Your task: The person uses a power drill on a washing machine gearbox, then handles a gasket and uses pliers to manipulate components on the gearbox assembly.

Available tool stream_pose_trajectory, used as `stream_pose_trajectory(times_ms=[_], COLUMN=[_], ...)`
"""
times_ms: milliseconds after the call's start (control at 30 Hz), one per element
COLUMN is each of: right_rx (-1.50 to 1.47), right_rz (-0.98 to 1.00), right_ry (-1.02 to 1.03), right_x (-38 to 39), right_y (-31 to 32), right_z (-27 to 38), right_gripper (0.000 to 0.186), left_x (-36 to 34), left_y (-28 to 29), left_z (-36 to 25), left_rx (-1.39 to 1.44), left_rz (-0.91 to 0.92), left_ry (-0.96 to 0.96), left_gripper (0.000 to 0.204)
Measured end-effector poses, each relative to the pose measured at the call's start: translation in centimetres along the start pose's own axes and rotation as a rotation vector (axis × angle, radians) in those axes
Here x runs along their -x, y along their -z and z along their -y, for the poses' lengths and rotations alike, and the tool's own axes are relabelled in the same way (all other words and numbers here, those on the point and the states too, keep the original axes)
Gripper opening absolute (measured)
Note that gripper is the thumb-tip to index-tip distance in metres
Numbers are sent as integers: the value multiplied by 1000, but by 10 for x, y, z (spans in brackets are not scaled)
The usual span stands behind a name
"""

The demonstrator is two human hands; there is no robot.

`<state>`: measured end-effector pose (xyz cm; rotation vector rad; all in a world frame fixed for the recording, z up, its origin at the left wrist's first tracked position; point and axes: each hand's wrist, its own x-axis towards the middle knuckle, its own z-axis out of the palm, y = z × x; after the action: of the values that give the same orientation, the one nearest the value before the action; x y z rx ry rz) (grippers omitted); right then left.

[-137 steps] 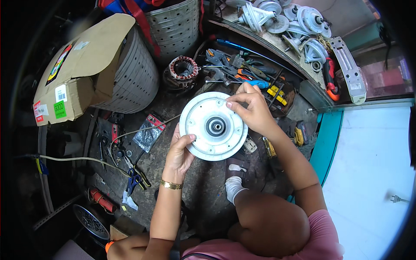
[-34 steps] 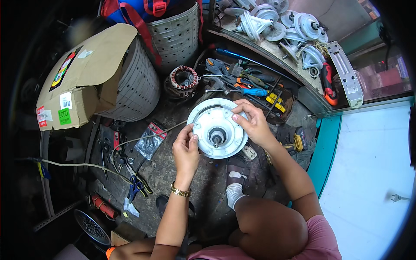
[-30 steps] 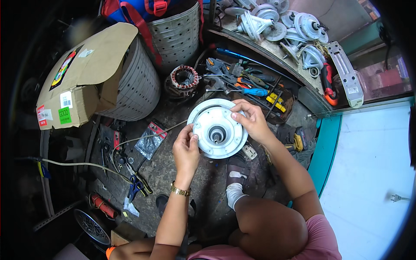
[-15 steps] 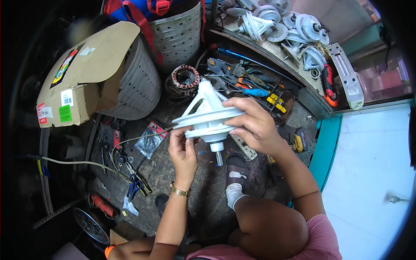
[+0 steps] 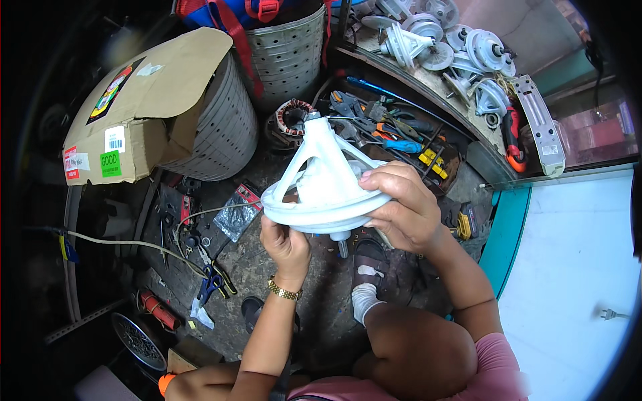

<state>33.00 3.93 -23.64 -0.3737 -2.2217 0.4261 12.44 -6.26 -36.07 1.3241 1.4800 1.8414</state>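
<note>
A white washing machine gearbox is held up in front of me in both hands. Its cone-shaped ribbed frame points up, and a round base with a grooved rim sits below. A short metal shaft sticks out underneath. My left hand grips the base's lower left edge, fingers partly hidden beneath it. My right hand closes around the right rim, fingers on top and thumb lower down.
Several similar gearboxes lie on a shelf at the far right. Behind mine are a tool tray and a copper-wound motor stator. Perforated drums and a cardboard box stand far left; scissors lie on the floor.
The gearbox has tipped so that more of its cone and upper base shows and less of its shaft. Both hands have stayed on it, and the whole view has shifted slightly.
</note>
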Motion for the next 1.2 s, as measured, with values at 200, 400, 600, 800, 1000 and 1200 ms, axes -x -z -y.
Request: stream_pose_trajectory(times_ms=[200, 400, 600, 800, 1000, 1200], right_rx=[123, 172, 248, 242, 245, 83], right_rz=[-23, -125, -87, -27, -6, 58], right_ry=[-62, -144, -205, -368, -316, -472], right_x=[14, 20, 22, 29, 30, 29], right_y=[-5, -20, -17, -23, -26, -24], right_z=[-7, -3, -3, -8, -5, -20], right_gripper=[23, 25, 25, 30, 30, 24], left_x=[-15, -6, -2, -8, -6, -15], left_y=[-6, 0, -12, -11, -11, -8], left_z=[-8, -3, -16, -11, -13, -44], left_rx=[-76, -238, -214, -306, -381, -625], left_rz=[-89, -54, -39, 115, 109, 202], left_ry=[-138, -235, -76, 72, -12, -68], left_gripper=[48, 53, 53, 45, 48, 41])
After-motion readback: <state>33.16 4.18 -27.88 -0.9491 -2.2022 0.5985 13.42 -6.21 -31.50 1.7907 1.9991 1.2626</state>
